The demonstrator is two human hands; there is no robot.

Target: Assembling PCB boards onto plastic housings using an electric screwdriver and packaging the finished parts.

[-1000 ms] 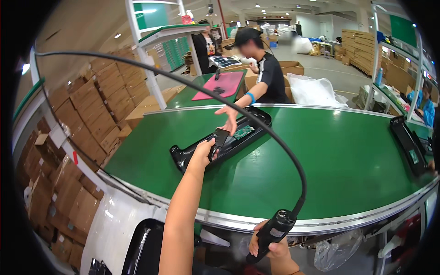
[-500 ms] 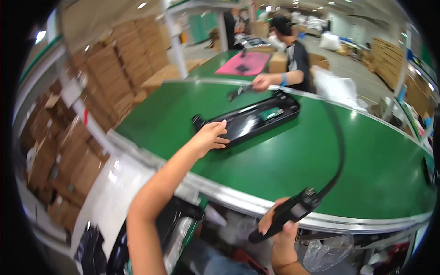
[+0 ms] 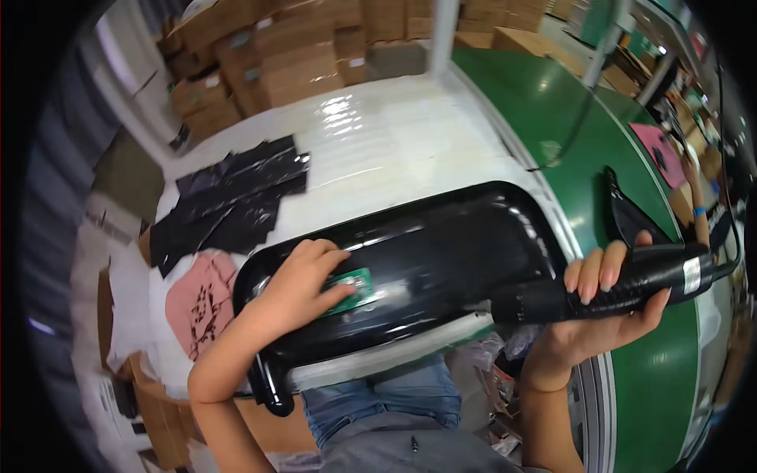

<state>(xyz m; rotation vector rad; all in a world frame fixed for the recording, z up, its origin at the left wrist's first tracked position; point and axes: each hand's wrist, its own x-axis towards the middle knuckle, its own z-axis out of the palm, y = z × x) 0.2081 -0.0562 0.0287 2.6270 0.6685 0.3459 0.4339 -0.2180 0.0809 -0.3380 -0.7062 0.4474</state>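
A long black plastic shell (image 3: pixel 449 232) with rounded ends lies across the bench in front of me. My left hand (image 3: pixel 296 284) rests on its left part, fingers extended. The thumb lies on a small green circuit board (image 3: pixel 359 285) inside the shell; the fingertips are beside the board. My right hand (image 3: pixel 603 296) is wrapped around a black corded electric screwdriver (image 3: pixel 670 276), held nearly level over the shell's right end. Its nose points left, and I cannot make out the bit.
Black plastic bags (image 3: pixel 233 193) and a pink printed cloth (image 3: pixel 201 303) lie on the white bench (image 3: pixel 378 130). To the right runs a green belt (image 3: pixel 536 98) carrying another black shell (image 3: pixel 627 209). Stacked cartons (image 3: pixel 292 55) stand behind. A co-worker's arm (image 3: pixel 698 189) shows at far right.
My view has swung left from the belt to the white bench. My left hand has gone from a shell on the belt to this one; the screwdriver is now over it, nose leftward.
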